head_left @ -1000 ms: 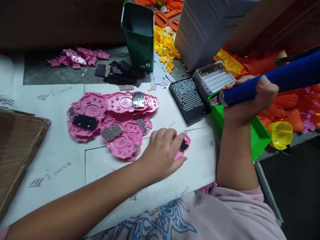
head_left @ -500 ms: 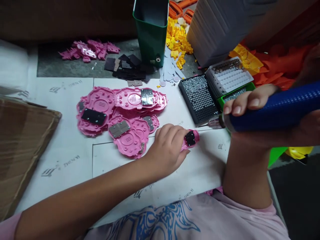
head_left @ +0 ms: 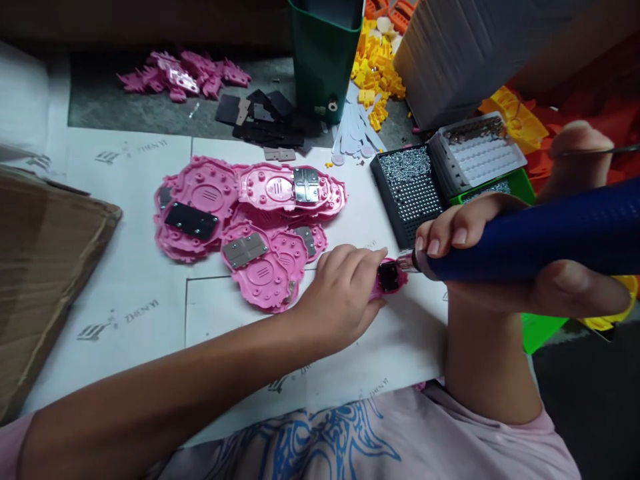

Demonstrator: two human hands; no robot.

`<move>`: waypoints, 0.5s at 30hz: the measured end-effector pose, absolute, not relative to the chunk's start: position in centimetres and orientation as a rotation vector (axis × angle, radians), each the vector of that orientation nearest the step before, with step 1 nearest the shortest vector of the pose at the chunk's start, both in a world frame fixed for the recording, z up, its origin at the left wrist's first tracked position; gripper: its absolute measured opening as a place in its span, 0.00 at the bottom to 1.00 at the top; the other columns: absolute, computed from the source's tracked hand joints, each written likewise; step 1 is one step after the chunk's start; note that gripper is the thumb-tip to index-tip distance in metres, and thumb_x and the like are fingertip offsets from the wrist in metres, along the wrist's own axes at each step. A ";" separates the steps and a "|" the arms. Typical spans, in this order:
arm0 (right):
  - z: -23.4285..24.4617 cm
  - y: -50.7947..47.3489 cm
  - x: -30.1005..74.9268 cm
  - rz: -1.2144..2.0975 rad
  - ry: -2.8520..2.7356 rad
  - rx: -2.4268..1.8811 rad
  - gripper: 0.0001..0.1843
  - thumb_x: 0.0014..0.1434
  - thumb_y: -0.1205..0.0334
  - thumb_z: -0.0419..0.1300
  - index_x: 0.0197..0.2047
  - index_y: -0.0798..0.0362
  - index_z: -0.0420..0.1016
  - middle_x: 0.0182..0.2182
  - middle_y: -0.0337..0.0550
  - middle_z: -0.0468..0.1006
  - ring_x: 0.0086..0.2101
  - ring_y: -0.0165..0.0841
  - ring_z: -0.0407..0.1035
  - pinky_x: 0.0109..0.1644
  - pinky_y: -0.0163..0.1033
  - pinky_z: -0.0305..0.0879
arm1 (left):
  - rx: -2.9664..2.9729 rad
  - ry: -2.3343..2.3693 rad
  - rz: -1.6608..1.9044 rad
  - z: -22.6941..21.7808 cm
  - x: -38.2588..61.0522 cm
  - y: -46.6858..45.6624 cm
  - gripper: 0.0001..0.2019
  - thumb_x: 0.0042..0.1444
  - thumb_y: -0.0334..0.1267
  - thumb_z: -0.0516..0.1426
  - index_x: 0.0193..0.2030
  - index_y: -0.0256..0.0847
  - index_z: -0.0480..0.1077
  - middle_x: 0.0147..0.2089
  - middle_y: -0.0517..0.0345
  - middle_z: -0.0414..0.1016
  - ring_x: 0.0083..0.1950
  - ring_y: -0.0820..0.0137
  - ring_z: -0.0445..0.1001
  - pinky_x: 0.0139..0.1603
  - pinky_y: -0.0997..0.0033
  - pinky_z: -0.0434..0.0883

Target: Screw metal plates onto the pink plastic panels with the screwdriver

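My left hand (head_left: 343, 293) presses down on a small pink plastic piece (head_left: 389, 279) with a black plate on it, fingers curled over it on the white sheet (head_left: 135, 313). My right hand (head_left: 505, 267) is wrapped round a blue electric screwdriver (head_left: 540, 233). Its tip sits right at the pink piece's right edge. A pile of pink plastic shells (head_left: 250, 223) with black and metal plates lies just left of my left hand.
A black screw tray (head_left: 407, 190), a grey tray (head_left: 480, 153) and a green tray (head_left: 540, 327) sit at the right. A green bin (head_left: 325, 60), yellow parts (head_left: 377, 87), black plates (head_left: 265, 120) and more pink parts (head_left: 185, 73) lie at the back. Cardboard (head_left: 40, 267) lies left.
My right hand has swung the screwdriver down and left from the screw trays to the pink piece. My left hand stayed on the piece.
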State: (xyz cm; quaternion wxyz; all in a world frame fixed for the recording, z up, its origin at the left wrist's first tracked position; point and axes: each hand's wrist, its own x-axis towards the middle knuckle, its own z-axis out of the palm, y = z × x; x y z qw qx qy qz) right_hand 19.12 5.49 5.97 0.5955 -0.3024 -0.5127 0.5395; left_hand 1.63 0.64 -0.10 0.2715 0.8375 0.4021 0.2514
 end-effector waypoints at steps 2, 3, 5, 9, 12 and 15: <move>6.1 5.5 19.1 1.252 -1.236 -0.630 0.18 0.47 0.55 0.64 0.43 0.43 0.76 0.23 0.37 0.74 0.21 0.35 0.70 0.26 0.42 0.70 | 2.250 1.080 0.680 -0.1 1.6 0.6 0.25 0.59 0.35 0.58 0.61 0.29 0.60 0.54 0.40 0.72 0.55 0.54 0.65 0.56 0.53 0.65; 6.2 5.5 19.2 1.251 -1.262 -0.600 0.20 0.48 0.57 0.63 0.46 0.42 0.76 0.25 0.38 0.75 0.22 0.35 0.71 0.26 0.43 0.70 | 2.249 1.081 0.681 -0.1 1.6 0.6 0.25 0.59 0.35 0.58 0.61 0.29 0.60 0.54 0.41 0.72 0.55 0.54 0.65 0.56 0.53 0.64; 6.2 5.6 19.3 1.257 -1.283 -0.605 0.23 0.48 0.57 0.63 0.50 0.40 0.74 0.26 0.38 0.75 0.23 0.36 0.71 0.27 0.44 0.71 | 2.246 1.085 0.672 -0.2 1.6 0.6 0.25 0.59 0.35 0.58 0.61 0.30 0.60 0.54 0.41 0.72 0.55 0.54 0.65 0.57 0.54 0.64; 5.9 5.7 19.4 1.249 -1.282 -0.633 0.25 0.48 0.55 0.64 0.52 0.38 0.72 0.25 0.37 0.75 0.22 0.36 0.70 0.27 0.44 0.71 | 2.229 1.083 0.641 -0.2 1.7 0.7 0.25 0.59 0.36 0.58 0.61 0.32 0.60 0.54 0.42 0.72 0.55 0.54 0.65 0.57 0.53 0.65; 5.6 5.5 19.2 1.251 -1.298 -0.591 0.27 0.47 0.56 0.64 0.53 0.38 0.70 0.26 0.37 0.75 0.22 0.37 0.70 0.26 0.45 0.69 | 2.213 1.084 0.608 0.0 1.8 0.7 0.25 0.59 0.36 0.59 0.61 0.30 0.61 0.54 0.41 0.72 0.54 0.53 0.65 0.56 0.53 0.65; 5.8 5.0 18.9 1.229 -1.310 -0.612 0.27 0.47 0.58 0.64 0.53 0.40 0.70 0.27 0.39 0.74 0.24 0.37 0.70 0.28 0.45 0.69 | 2.160 1.100 0.541 0.2 2.0 0.8 0.25 0.58 0.36 0.58 0.62 0.32 0.61 0.56 0.43 0.72 0.54 0.54 0.66 0.56 0.53 0.64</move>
